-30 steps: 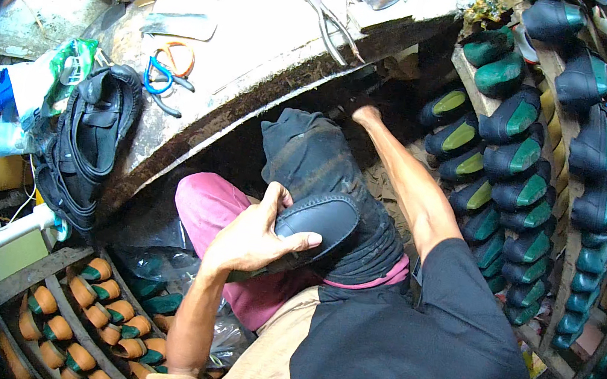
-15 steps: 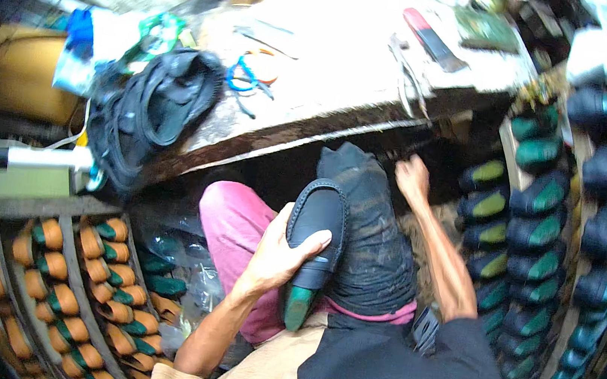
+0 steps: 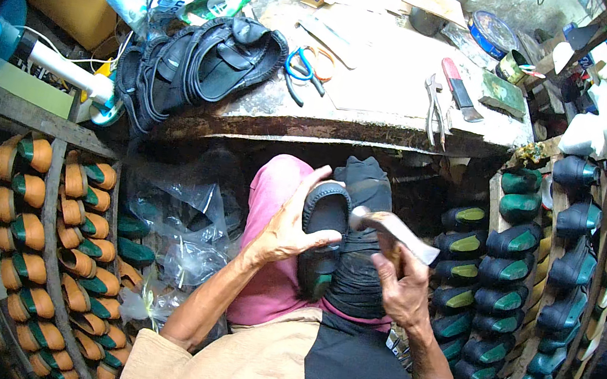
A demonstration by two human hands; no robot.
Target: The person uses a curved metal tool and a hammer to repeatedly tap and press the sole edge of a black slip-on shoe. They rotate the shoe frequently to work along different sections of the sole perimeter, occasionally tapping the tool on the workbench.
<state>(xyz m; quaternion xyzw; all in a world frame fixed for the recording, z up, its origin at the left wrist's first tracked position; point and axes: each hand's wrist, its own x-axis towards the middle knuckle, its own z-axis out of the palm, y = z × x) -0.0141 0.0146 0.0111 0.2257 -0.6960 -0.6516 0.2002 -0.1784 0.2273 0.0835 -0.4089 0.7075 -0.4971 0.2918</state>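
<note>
A black shoe [image 3: 330,223] with a stitched toe and a green lining at the heel end stands over my lap, toe pointing away from me. My left hand [image 3: 292,222] is closed round its left side, thumb laid across the top. Just right of the shoe, my right hand [image 3: 405,285] grips a hammer [image 3: 400,235] by its wooden handle. The hammer's round face is close to the shoe's right edge; I cannot tell whether they touch. Dark cloth [image 3: 360,268] covers my right thigh below the hammer.
On the workbench [image 3: 266,126] ahead lie black sandals [image 3: 220,66], blue-handled scissors [image 3: 299,68], pincers [image 3: 434,111] and a red-and-black knife [image 3: 460,87]. Racks of tan shoes [image 3: 30,224] stand at left, and dark green-lined shoes [image 3: 501,305] at right. A clear plastic bag [image 3: 188,232] lies beside my left leg.
My right hand has come back from under the bench edge with a hammer in it, up beside the shoe. My left hand has moved the shoe slightly; the view has shifted.
</note>
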